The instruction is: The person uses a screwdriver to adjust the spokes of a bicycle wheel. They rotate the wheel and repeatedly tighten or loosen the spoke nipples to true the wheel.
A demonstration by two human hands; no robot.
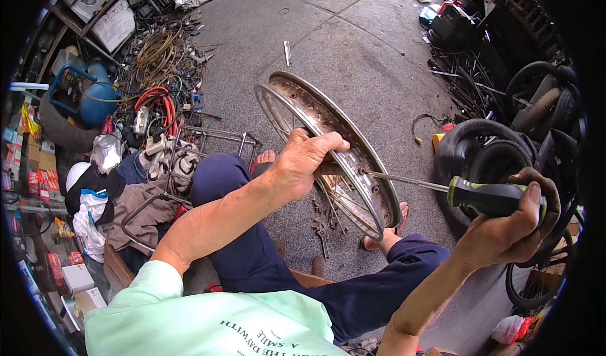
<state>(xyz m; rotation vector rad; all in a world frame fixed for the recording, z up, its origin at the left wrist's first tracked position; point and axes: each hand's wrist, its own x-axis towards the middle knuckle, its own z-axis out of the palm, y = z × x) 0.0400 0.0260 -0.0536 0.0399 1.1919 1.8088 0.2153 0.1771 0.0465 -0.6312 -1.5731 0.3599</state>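
A metal wheel rim (322, 119) with a row of small holes stands tilted between my legs. Gripping its near edge is my left hand (306, 160), fingers wrapped round the metal. My right hand (514, 229) is closed on the green and black handle of a screwdriver (470, 195). The long shaft reaches left, and its tip meets the inner channel of the rim at one of the holes. Several thin spokes (344, 204) show below the rim, partly hidden by it.
Several small metal parts and a wrench (323, 239) lie on the floor between my feet. Black tyres (480, 147) are piled at the right. Tangled cables (158, 59), a blue air tank (95, 90) and clothes (142, 207) crowd the left. A flat metal strip (287, 53) lies ahead.
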